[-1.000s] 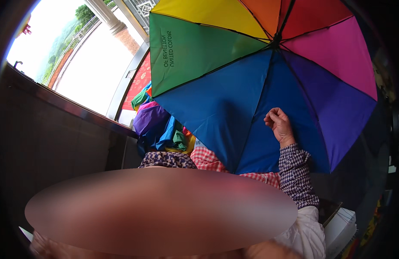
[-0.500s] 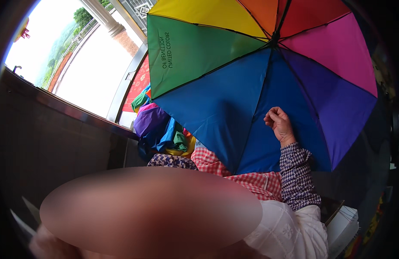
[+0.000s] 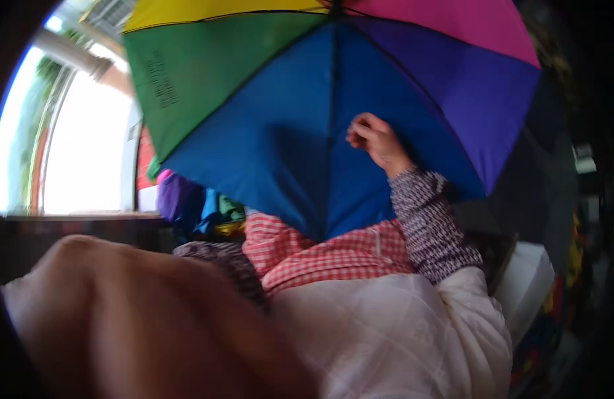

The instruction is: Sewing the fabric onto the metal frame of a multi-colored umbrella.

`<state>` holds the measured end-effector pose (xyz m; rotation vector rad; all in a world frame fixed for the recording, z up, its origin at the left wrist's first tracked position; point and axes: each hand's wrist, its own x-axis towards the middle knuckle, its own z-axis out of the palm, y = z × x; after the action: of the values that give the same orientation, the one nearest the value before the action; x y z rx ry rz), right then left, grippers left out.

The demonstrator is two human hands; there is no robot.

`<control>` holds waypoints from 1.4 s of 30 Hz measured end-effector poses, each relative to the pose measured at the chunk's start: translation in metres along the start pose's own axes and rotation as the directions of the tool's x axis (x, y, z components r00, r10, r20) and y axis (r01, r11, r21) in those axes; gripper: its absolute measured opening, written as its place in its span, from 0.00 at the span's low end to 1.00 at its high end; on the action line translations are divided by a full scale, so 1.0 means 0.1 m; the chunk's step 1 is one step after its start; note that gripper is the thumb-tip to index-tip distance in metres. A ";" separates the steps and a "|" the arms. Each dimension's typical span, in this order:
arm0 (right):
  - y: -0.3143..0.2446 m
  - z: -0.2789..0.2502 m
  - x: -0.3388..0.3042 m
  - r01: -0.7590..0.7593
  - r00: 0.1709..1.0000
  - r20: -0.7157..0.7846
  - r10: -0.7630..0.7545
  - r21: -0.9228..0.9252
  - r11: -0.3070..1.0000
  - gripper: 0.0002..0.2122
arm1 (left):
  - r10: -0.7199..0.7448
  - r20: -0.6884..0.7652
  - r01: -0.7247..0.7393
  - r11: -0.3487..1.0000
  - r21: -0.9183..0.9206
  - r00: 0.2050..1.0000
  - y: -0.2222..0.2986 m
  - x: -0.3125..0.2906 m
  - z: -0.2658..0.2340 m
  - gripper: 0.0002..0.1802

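An opened umbrella (image 3: 254,126) with yellow, green, blue, purple and pink panels fills the upper middle, its dark ribs running up to a hub at the top edge. Its blue part reaches down to my lap, over a red-and-white checked apron (image 3: 340,256). In front of the blue cloth, close to a rib, is my right hand (image 3: 379,141). Its fingers are curled and pinched together. Whether anything small is between them I cannot make out. Part of a patterned left sleeve (image 3: 220,259) shows below the umbrella's edge, but my left hand is out of sight.
Bunched multicoloured cloth (image 3: 177,196) lies left of the umbrella, beside a red surface (image 3: 146,156). A bright doorway (image 3: 88,146) opens at the far left. On the right, near my elbow, stands a white box (image 3: 527,279). The picture is blurred by motion.
The view has shifted, so the umbrella, my right hand and the cloth heap sit further up and left. My right hand stays pinched before the blue panel.
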<state>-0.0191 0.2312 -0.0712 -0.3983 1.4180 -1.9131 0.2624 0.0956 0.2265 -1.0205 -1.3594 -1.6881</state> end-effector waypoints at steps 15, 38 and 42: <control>-0.03 0.07 -0.53 0.017 0.997 -0.068 -0.022 -0.061 0.998 0.07 | -0.695 -0.430 0.689 0.131 0.713 0.576 -2.84 -1.70 -1.24 0.20; -0.57 0.32 -5.06 -0.418 0.392 -0.749 -0.534 -0.662 0.622 0.02 | -0.778 -0.174 0.328 0.043 0.944 0.604 -3.33 -2.16 -1.83 0.27; -0.60 0.12 -5.28 -0.646 0.254 -0.745 -0.616 -0.605 0.466 0.03 | -0.796 -0.184 0.364 0.049 0.930 0.577 -3.20 -2.15 -1.73 0.27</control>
<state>0.3362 0.5991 0.0734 0.6564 3.3479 -0.9011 0.0419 -0.0058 -0.1192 0.0437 -2.8627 -0.7123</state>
